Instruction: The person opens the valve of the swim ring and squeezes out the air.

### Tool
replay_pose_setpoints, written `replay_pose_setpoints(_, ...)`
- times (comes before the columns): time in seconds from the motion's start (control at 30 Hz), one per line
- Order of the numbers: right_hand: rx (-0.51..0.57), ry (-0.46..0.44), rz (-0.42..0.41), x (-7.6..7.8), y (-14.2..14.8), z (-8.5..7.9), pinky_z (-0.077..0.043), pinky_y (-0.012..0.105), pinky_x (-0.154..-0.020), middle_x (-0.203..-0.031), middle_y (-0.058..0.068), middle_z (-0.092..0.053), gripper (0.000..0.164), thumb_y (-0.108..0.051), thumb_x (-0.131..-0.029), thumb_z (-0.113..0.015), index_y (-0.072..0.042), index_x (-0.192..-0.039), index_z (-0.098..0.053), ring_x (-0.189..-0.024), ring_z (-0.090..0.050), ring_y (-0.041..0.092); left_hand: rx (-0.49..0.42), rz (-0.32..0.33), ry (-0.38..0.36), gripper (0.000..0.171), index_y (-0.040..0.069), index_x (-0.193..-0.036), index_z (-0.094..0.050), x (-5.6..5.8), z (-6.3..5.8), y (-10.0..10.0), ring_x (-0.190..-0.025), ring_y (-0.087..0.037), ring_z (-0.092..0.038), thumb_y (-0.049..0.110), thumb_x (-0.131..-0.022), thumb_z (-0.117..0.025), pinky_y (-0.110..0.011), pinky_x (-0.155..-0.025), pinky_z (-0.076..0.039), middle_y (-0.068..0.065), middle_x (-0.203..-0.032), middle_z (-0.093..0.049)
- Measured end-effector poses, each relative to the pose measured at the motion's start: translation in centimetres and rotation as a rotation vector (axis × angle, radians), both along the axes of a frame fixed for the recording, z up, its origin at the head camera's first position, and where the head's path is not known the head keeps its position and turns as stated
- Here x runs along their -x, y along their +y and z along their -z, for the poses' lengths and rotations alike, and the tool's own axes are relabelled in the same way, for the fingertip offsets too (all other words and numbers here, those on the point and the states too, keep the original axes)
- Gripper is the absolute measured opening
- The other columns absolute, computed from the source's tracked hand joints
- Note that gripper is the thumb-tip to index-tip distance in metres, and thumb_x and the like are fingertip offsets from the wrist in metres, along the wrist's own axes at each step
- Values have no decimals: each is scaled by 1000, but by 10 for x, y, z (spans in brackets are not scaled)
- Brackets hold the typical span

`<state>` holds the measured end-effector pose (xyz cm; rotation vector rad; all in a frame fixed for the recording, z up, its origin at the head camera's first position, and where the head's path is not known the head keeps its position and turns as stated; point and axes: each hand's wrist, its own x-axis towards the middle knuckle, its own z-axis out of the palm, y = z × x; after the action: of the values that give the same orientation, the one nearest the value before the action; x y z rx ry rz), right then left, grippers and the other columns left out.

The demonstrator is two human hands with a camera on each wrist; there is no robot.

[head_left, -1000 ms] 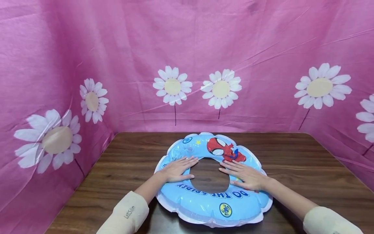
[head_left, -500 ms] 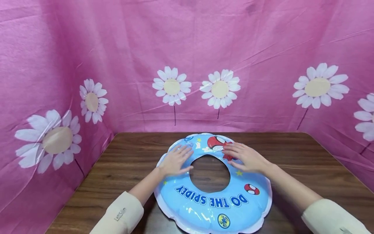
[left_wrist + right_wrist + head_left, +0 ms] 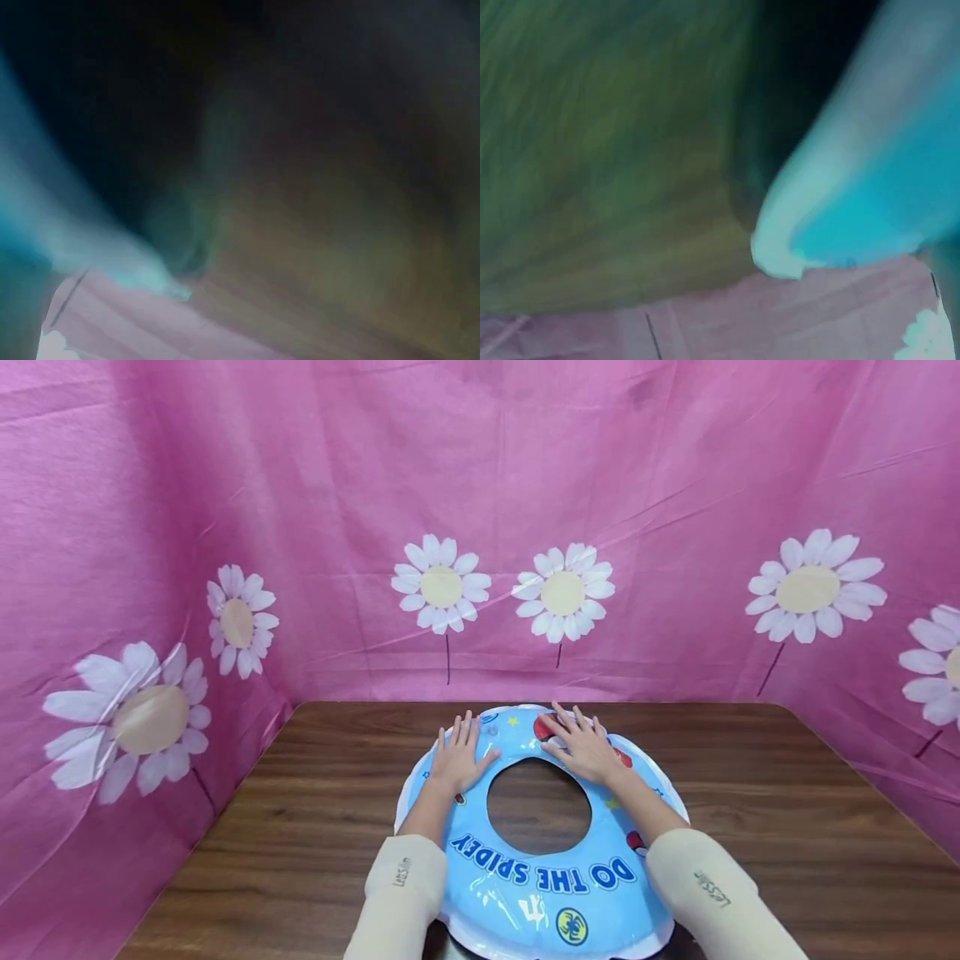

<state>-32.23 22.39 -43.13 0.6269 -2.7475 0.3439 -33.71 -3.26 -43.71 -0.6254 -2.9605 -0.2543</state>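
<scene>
A blue inflatable swim ring [image 3: 517,893] with a pale scalloped edge lies flat on the wooden table, lettering toward me. On its far left part rests my left hand [image 3: 456,762], fingers straight and spread, pointing away from me. My right hand [image 3: 585,747] lies on the far right part, fingers spread over the printed red figure, which it partly hides. Neither hand curls round the ring. In both wrist views the picture is dark and blurred; the swim ring's edge shows at the left in the left wrist view and at the right in the right wrist view.
The brown wooden table [image 3: 757,793] extends on both sides of the ring. Behind and to the left hangs a pink cloth [image 3: 480,460] printed with white daisies, close to the table's far edge.
Both hands lift a little, then move away from me to the ring's far part and settle there, fingers now pointing forward. The ring slides slightly toward me.
</scene>
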Motion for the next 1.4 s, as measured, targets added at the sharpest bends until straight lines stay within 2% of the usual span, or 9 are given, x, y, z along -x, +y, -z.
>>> replay_pose_setpoints(0.1,-22,-31,54,1,-2,12,-9,65,-99,-151,9,-17,60,-52,-94,-39,-22,-145,-32,-132,-14,44,4,18,31,77,9,-148,-9,1,7,0,-137,-27,-7,61,-93,-23,-50,-107,-7,-8,-153,-7)
replay_pose_setpoints(0.23,-5,-77,89,0,-3,18,-4,63,-100,-152,6,-14,59,-54,-94,-35,-26,-145,-29,-134,-10,42,-13,48,48,75,11,-149,-8,2,10,0,-137,-28,-7,60,-93,-22,-51,-106,-7,-9,-152,-8)
replay_pose_setpoints(0.47,-5,-115,94,1,-7,22,-4,65,-99,-151,6,-16,59,-56,-94,-32,-27,-145,-30,-134,-9,42,5,21,-16,73,18,-149,-9,4,11,-1,-138,-26,-2,63,-92,-18,-50,-107,-4,-6,-153,-6)
replay_pose_setpoints(0.73,-50,-131,122,1,-8,21,-5,65,-99,-150,7,-20,57,-55,-94,-33,-27,-144,-33,-134,-11,41,-14,11,-63,73,19,-149,-12,5,13,2,-138,-25,-3,64,-92,-17,-48,-107,-1,-3,-153,-6)
replay_pose_setpoints(0.97,-80,-168,133,1,-10,16,-5,65,-99,-150,7,-21,58,-54,-94,-33,-23,-143,-35,-133,-12,42,20,-1,-93,73,21,-149,-10,7,13,2,-138,-23,0,65,-91,-15,-47,-107,0,0,-153,-1)
replay_pose_setpoints(1.4,-115,-196,155,1,-13,14,-7,64,-100,-148,9,-25,60,-56,-93,-34,-20,-142,-38,-133,-14,41,57,-4,-105,74,20,-149,-13,6,9,2,-138,-22,-1,65,-90,-16,-46,-108,-1,1,-153,-3)
